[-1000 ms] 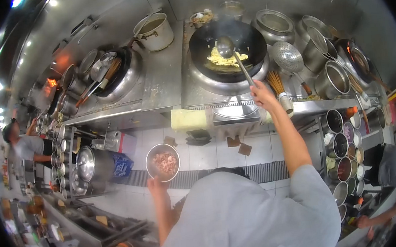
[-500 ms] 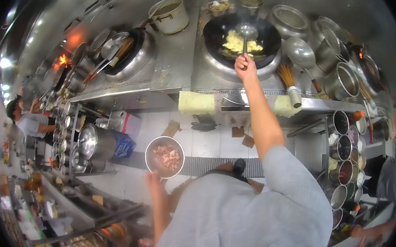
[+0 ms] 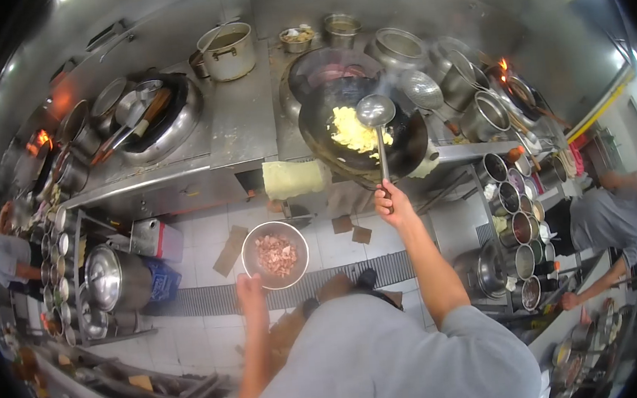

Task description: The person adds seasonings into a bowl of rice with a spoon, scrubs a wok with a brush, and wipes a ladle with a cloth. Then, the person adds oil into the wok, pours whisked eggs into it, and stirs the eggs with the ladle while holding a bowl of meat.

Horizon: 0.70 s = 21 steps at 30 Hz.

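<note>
My left hand (image 3: 251,292) is closed on the near rim of a round metal bowl (image 3: 300,270), which holds diced pink meat (image 3: 275,255). The fingers of my right hand (image 3: 394,202) wrap around the handle of a long ladle (image 3: 376,110). Its round head lies in a black wok (image 3: 405,146), beside cooked yellow egg (image 3: 349,128). The wok sits forward of the burner (image 3: 334,69), tilted toward me over the stove's front edge. Whether my right hand also grips the wok's rim, I cannot tell.
A perforated skimmer (image 3: 421,89) lies right of the wok. A large pot (image 3: 229,55) stands at the back, another wok (image 3: 168,121) at left. Seasoning containers (image 3: 509,197) line a rack at right. A folded yellowish cloth (image 3: 295,178) hangs on the stove edge. Co-workers (image 3: 608,215) stand at both sides.
The wok has come off its burner toward me, with ladle and egg in it, baring the burner behind. My right hand has drawn back. The bowl is still in my left hand; the view has turned.
</note>
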Available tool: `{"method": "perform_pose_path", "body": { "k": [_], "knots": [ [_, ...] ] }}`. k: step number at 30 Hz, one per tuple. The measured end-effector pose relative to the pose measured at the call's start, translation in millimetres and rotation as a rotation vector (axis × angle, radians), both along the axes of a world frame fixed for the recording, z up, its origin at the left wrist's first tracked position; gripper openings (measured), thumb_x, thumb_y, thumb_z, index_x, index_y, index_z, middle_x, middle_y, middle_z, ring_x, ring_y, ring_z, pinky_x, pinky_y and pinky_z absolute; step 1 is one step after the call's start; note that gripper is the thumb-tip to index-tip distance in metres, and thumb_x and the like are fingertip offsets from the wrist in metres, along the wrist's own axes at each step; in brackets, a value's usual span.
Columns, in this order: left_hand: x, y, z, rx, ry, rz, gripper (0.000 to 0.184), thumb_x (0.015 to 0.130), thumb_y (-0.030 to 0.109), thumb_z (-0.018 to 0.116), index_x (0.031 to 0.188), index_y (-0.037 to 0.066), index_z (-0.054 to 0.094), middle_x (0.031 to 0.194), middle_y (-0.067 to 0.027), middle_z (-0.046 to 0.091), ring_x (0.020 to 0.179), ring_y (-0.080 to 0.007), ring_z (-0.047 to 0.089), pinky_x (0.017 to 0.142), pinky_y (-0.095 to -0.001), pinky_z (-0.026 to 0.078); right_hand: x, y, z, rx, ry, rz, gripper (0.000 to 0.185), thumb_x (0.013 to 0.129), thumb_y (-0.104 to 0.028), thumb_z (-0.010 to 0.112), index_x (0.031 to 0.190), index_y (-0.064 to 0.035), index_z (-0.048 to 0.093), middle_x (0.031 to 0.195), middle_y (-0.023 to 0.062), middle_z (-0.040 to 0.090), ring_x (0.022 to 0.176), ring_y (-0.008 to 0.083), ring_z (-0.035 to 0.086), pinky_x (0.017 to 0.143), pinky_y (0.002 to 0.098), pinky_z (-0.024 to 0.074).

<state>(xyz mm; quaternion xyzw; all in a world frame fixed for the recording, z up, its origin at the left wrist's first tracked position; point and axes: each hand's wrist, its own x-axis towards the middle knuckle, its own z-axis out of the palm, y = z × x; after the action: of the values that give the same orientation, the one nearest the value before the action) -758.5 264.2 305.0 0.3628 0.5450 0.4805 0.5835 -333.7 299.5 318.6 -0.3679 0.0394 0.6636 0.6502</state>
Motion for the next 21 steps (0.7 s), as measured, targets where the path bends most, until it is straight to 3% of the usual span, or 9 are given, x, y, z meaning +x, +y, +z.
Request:
{"method": "perform_pose_path", "body": {
  "k": [4, 8, 12, 13, 15, 18, 19, 20, 21],
  "knots": [
    [-12.8, 4.8, 6.2, 0.055, 0.054, -0.136, 0.016, 0.098, 0.016, 0.051, 0.086, 0.011, 0.042, 0.088, -0.0013, 0.049, 0.079, -0.0094, 0.052, 0.068, -0.0300, 0.051, 7.6, -22.6, 35.8, -0.159, -0.576, 0.081, 0.014, 0.100, -0.022, 0.051, 0.103, -0.0116, 0.042, 0.069, -0.0004, 0.047, 0.044, 0.0060, 0.036, 0.036, 0.0240, 0.0270],
    [-22.7, -0.5, -0.3, 0.036, 0.020, -0.010, 0.018, 0.098, 0.017, 0.050, 0.085, 0.011, 0.041, 0.086, -0.0006, 0.051, 0.078, -0.0090, 0.052, 0.064, -0.0279, 0.051, 17.3, -65.6, 66.6, -0.205, -1.031, 0.116, 0.047, 0.095, -0.019, 0.056, 0.138, -0.0121, 0.038, 0.068, -0.0004, 0.046, 0.047, 0.0073, 0.039, 0.038, 0.0249, 0.0296],
    [-26.7, -15.1, -10.3, -0.007, 0.020, 0.101, 0.018, 0.098, 0.018, 0.050, 0.083, 0.012, 0.041, 0.084, -0.0005, 0.051, 0.077, -0.0089, 0.052, 0.063, -0.0281, 0.052, 77.6, -70.6, -16.6, -0.398, -1.781, 0.163, 0.059, 0.094, -0.017, 0.055, 0.148, -0.0157, 0.030, 0.067, 0.0004, 0.045, 0.045, 0.0083, 0.038, 0.037, 0.0261, 0.0291],
    [-23.9, -17.9, -10.2, -0.009, 0.003, 0.128, 0.018, 0.099, 0.019, 0.050, 0.084, 0.012, 0.041, 0.084, -0.0007, 0.051, 0.077, -0.0094, 0.053, 0.062, -0.0285, 0.052, 72.7, -74.8, 0.5, -0.386, -1.786, 0.167, 0.059, 0.094, -0.017, 0.055, 0.148, -0.0157, 0.030, 0.067, 0.0004, 0.045, 0.045, 0.0083, 0.038, 0.037, 0.0261, 0.0291],
    [-17.8, -23.0, -10.8, -0.010, -0.007, 0.160, 0.019, 0.099, 0.019, 0.050, 0.084, 0.013, 0.041, 0.084, -0.0009, 0.051, 0.076, -0.0098, 0.053, 0.062, -0.0288, 0.052, 44.7, -89.2, 62.0, -0.236, -0.966, 0.243, 0.058, 0.095, -0.017, 0.054, 0.148, -0.0157, 0.030, 0.067, 0.0004, 0.046, 0.043, 0.0084, 0.037, 0.036, 0.0264, 0.0284],
    [-11.2, -24.7, -14.2, 0.022, -0.065, 0.174, 0.019, 0.099, 0.021, 0.051, 0.087, 0.012, 0.040, 0.087, -0.0026, 0.053, 0.081, -0.0129, 0.058, 0.062, -0.0298, 0.052, 72.4, -87.5, 56.6, -0.107, -0.731, 0.263, 0.056, 0.095, -0.016, 0.054, 0.147, -0.0162, 0.031, 0.067, -0.0013, 0.042, 0.042, 0.0062, 0.031, 0.034, 0.0247, 0.0235],
    [-5.3, -24.2, -10.7, 0.030, -0.084, 0.187, 0.018, 0.099, 0.022, 0.050, 0.088, 0.012, 0.041, 0.089, -0.0041, 0.054, 0.084, -0.0150, 0.060, 0.063, -0.0316, 0.053, 82.6, -80.7, 50.9, -0.087, -0.931, 0.347, 0.060, 0.094, -0.018, 0.055, 0.148, -0.0149, 0.030, 0.076, 0.0087, 0.057, 0.050, 0.0171, 0.051, 0.043, 0.0325, 0.0410],
    [-0.9, -23.9, -7.7, 0.037, -0.100, 0.196, 0.018, 0.100, 0.023, 0.050, 0.090, 0.011, 0.041, 0.092, -0.0056, 0.056, 0.087, -0.0172, 0.062, 0.064, -0.0333, 0.054, 94.5, -64.7, 32.9, -0.084, -0.914, 0.344, 0.060, 0.094, -0.018, 0.055, 0.148, -0.0149, 0.030, 0.076, 0.0087, 0.057, 0.050, 0.0171, 0.051, 0.043, 0.0325, 0.0410],
    [1.0, -23.3, -6.5, 0.044, -0.070, 0.159, 0.017, 0.100, 0.024, 0.049, 0.093, 0.009, 0.043, 0.097, -0.0083, 0.057, 0.090, -0.0206, 0.063, 0.068, -0.0373, 0.056, 108.2, -43.7, 7.3, -0.080, -1.401, 0.312, 0.062, 0.093, -0.019, 0.056, 0.149, -0.0142, 0.029, 0.090, 0.0166, 0.061, 0.067, 0.0262, 0.059, 0.058, 0.0371, 0.0467]
  ]
}}
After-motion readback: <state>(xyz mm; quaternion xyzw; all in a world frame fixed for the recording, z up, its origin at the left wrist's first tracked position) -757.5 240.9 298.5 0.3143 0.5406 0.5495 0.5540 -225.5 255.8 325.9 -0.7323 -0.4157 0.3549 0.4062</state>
